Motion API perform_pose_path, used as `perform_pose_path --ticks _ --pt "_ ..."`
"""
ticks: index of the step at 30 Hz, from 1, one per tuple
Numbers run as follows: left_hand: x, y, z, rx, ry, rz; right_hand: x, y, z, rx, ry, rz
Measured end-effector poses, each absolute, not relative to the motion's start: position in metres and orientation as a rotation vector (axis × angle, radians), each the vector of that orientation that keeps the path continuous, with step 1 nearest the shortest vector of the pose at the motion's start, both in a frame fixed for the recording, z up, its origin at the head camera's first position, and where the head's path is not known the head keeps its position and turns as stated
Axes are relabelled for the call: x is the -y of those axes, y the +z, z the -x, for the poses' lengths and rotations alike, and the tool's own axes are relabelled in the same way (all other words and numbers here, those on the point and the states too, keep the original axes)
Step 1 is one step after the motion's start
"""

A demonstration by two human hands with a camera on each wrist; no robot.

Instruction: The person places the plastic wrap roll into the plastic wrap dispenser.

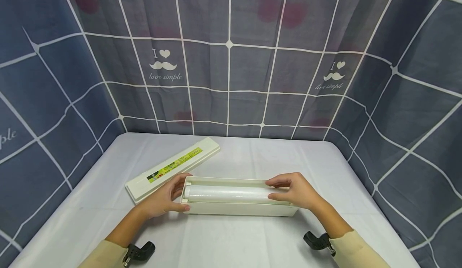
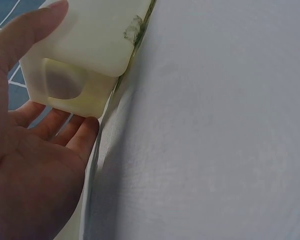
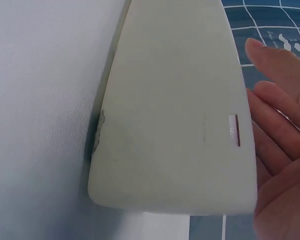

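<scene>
A long, cream plastic-wrap dispenser box (image 1: 238, 209) lies uncovered, with a roll of clear plastic wrap (image 1: 227, 193) inside. My left hand (image 1: 164, 199) grips its left end, thumb on the front wall and fingers round the end and back. The left wrist view shows a round recess in that end of the dispenser box (image 2: 90, 30). At the other end, my right hand (image 1: 297, 189) reaches over the opening, thumb and fingers apart, overlapping the roll's right end. Seen from the right wrist, the dispenser box (image 3: 170, 110) has a narrow slot near its upper edge.
Behind and to the left, the cream lid (image 1: 213, 145) with a yellow-green label lies slantwise on the white-covered table (image 1: 231, 244). Dark blue curtains (image 1: 205, 67) with white lines surround the table on three sides. Each wrist carries a black camera mount (image 1: 142, 253).
</scene>
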State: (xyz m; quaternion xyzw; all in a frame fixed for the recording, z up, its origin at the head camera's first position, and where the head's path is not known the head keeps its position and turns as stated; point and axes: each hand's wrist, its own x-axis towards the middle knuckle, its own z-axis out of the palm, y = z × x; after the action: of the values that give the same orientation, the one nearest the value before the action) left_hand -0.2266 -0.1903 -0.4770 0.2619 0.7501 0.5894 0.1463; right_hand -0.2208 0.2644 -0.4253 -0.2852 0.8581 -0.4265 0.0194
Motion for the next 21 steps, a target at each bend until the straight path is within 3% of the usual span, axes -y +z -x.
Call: perform_pose_path --ticks 21 --pt "0.19 -0.476 0.225 -2.157 1.694 -0.765 -0.296 -0.427 0.213 -2.573 -1.794 0.796"
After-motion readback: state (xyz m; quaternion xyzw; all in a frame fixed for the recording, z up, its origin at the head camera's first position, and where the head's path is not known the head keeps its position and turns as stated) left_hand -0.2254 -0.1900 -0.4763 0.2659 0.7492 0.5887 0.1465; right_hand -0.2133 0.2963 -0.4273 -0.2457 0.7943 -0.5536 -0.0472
